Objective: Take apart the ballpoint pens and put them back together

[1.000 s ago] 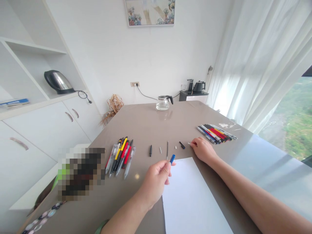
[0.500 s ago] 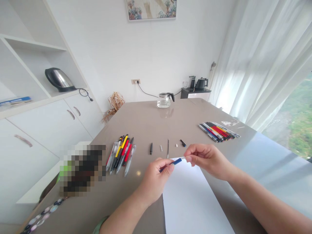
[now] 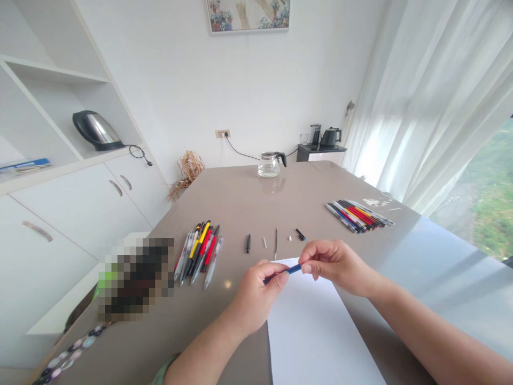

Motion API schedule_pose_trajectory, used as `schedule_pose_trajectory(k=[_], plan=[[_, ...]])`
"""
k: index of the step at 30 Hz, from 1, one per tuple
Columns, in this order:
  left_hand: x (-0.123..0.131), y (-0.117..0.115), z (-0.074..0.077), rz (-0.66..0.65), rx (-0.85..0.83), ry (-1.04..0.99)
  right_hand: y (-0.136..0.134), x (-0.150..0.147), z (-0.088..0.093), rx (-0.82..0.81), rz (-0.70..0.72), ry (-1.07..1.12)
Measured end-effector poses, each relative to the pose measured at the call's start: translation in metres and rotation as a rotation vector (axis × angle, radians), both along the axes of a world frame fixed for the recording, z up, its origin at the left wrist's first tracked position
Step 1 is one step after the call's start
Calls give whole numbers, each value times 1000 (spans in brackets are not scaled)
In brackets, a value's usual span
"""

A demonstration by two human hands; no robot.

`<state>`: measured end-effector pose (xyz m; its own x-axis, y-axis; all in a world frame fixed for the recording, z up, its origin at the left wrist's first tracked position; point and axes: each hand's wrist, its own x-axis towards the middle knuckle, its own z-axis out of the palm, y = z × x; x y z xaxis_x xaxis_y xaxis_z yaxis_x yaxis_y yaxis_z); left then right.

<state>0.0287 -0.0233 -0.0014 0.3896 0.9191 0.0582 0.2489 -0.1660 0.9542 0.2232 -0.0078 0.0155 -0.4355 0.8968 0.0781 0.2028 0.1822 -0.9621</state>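
Worktop (image 3: 232, 200): grey-brown, glossy, filling the centre and bottom of the frame. Window light on it at right. Glass pot (image 3: 269, 167) with black handle near the far edge. White wall behind, framed painting (image 3: 249, 16) at top centre. Metal kettle (image 3: 97, 130) on a shelf, left; pale curtain (image 3: 420, 96), upper right. Bead strand (image 3: 72, 350) in the lower left corner.

Pens in two lots: loose bunch (image 3: 199, 254) left of centre, flatter bundle (image 3: 359, 216) at right. Between them, a spaced row: black tip (image 3: 248, 243), spring (image 3: 264, 243), refill (image 3: 276, 243), small white piece (image 3: 289, 238), black clip piece (image 3: 300, 234). White paper (image 3: 316, 331), lower centre.

Blue barrel (image 3: 294, 268) held slantwise above the paper's top edge, mid-frame. Left hand (image 3: 258, 294) grips it; right hand (image 3: 332, 264) pinches its right end, fingertips hiding that tip.

Against half a second ago: a pale sliver showed between barrel and right fingertips then; now they meet the barrel and I cannot see it. A full second ago the right hand lay on the worktop near the right-hand bundle. Row of parts unchanged.
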Motion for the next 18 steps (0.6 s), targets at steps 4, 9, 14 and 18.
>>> schedule_pose_trajectory(k=[4,9,14,18], plan=[[0,0,0,-7,1,-3,3,-2,-5,-26,-24,93],[0,1,-1,2,3,9,3,-4,-3,-36,-22,110],[1,0,0,11,-8,22,4,-5,-3,-52,-26,151],[1,0,2,17,-12,22,5,-4,-5,-53,-18,164]])
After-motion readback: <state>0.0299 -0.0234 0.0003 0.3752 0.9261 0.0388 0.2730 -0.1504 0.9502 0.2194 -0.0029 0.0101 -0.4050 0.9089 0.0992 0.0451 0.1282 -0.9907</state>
